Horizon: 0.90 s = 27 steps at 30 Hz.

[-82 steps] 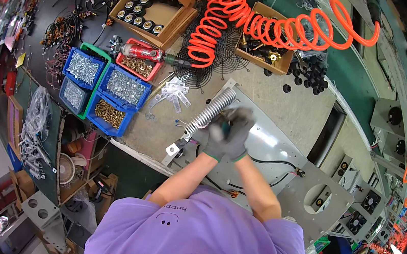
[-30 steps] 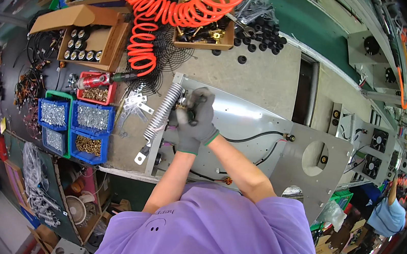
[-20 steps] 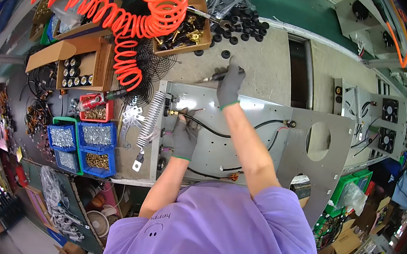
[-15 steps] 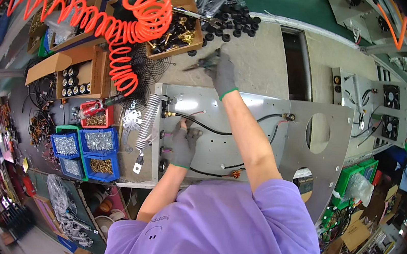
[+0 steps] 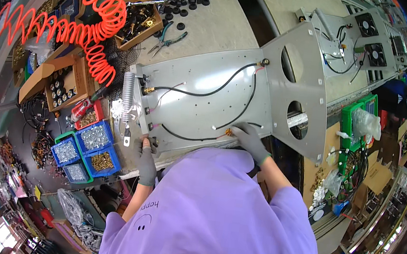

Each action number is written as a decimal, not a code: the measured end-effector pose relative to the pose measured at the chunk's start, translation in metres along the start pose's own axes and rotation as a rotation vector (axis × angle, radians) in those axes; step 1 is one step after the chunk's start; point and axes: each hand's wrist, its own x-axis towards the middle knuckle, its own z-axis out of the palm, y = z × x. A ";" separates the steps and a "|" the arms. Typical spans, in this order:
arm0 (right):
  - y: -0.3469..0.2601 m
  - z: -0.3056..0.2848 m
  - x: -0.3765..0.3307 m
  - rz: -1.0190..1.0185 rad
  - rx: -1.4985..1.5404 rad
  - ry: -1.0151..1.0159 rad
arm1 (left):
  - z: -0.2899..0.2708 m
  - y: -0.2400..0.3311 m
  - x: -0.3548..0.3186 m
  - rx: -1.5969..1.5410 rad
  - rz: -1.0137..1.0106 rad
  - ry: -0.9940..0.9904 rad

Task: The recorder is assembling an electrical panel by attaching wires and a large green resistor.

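Hands: left hand (image 5: 147, 158) and right hand (image 5: 250, 139) grip metal panel's (image 5: 201, 101) near edge.

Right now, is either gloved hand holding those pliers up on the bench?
No, the pliers lie alone on the bench top, while both the left hand and right hand rest at the metal panel.

Two gloved hands, left hand (image 5: 147, 158) and right hand (image 5: 251, 138); four blue bins (image 5: 95, 137); two black fans (image 5: 367, 22); one metal panel (image 5: 204, 83).

Matt grey metal panel (image 5: 207, 96), glossy black cable (image 5: 219, 89), orange plastic hose (image 5: 93, 25).
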 end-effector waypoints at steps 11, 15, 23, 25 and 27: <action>0.118 -0.159 -0.060 0.015 -0.077 0.670 | -0.031 -0.033 0.026 0.465 0.222 0.013; 0.080 -0.183 -0.018 -0.191 -0.012 0.592 | -0.027 -0.043 0.013 0.475 0.161 0.045; -0.035 -0.186 0.015 -0.239 0.760 -0.046 | -0.014 -0.055 -0.017 0.129 -0.099 0.164; -0.080 -0.199 0.069 -0.229 0.946 -0.227 | -0.014 -0.060 -0.011 0.050 -0.120 0.195; -0.107 -0.193 0.069 -0.205 1.116 -0.422 | -0.013 -0.056 -0.013 0.065 -0.092 0.182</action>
